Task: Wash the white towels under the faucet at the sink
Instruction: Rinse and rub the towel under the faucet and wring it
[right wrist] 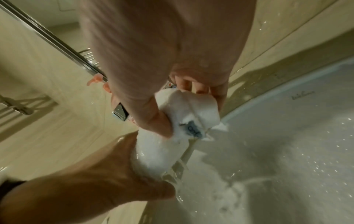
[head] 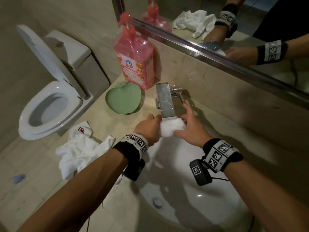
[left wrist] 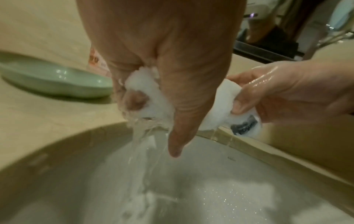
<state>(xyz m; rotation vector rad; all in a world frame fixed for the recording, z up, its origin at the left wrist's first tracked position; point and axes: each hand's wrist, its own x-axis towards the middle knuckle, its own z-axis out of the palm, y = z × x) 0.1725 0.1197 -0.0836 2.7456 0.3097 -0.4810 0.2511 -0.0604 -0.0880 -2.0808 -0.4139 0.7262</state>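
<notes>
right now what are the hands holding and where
One bunched wet white towel: left hand grips its left end, right hand its right end.

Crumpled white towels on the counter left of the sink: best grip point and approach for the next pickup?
Judging from the head view, take the crumpled white towels by the raised fold near the corner lying toward the sink, coming from above with the left hand. The pile lies low on the counter with bunched ridges to pinch, and that corner is nearest.
</notes>
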